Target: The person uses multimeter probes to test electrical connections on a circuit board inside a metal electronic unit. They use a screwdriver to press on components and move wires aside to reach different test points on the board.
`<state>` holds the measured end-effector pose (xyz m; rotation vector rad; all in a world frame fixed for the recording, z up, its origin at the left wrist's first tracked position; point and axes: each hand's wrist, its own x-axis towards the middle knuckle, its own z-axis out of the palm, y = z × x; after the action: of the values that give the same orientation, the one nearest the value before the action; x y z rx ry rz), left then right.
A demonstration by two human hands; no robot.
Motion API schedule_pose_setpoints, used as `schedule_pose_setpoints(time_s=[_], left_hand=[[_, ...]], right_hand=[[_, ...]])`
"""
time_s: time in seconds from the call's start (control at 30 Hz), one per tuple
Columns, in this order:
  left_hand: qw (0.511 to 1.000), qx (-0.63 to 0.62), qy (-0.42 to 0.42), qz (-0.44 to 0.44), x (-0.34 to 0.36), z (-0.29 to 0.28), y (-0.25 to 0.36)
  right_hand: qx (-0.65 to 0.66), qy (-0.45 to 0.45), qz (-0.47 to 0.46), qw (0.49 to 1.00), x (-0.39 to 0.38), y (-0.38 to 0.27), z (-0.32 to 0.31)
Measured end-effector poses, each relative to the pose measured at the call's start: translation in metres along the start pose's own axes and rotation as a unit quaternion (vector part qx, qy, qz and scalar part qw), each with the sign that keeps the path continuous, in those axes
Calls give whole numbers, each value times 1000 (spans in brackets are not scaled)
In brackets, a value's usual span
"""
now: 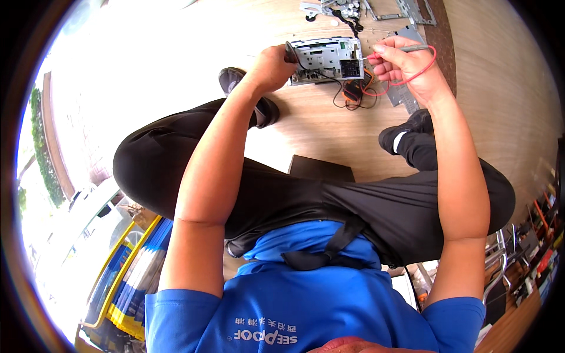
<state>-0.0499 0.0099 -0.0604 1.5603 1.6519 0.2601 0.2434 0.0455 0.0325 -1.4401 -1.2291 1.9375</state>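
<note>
A silver metal electronics unit (321, 56), like an opened car stereo, stands on the light wood-look floor in front of me. My left hand (274, 68) is closed at its left side, gripping a black test probe (291, 52) with a black lead; where its tip touches is hidden. From the right, my right hand (407, 63) pinches a red test probe (372, 57), its tip at the unit's edge beside a black connector block (350, 68); contact is too small to tell. An orange-and-black multimeter (356, 88) lies by the unit's near right corner, with the leads (421, 73) curling around it.
Removed metal parts (338, 9) and a bracket frame (412, 10) lie beyond the unit. A flat metal plate (405, 97) is under my right wrist. My shoes flank the work. A dark box (321, 169) sits before my lap; a yellow rack (120, 265) stands at left.
</note>
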Motion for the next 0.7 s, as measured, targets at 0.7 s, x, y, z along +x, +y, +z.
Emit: schedule_pose_setpoints(time_s=[0.7], left_hand=[[993, -101, -60, -2, -12, 17, 6]], right_hand=[[10, 13, 12, 1000, 3, 7, 3]])
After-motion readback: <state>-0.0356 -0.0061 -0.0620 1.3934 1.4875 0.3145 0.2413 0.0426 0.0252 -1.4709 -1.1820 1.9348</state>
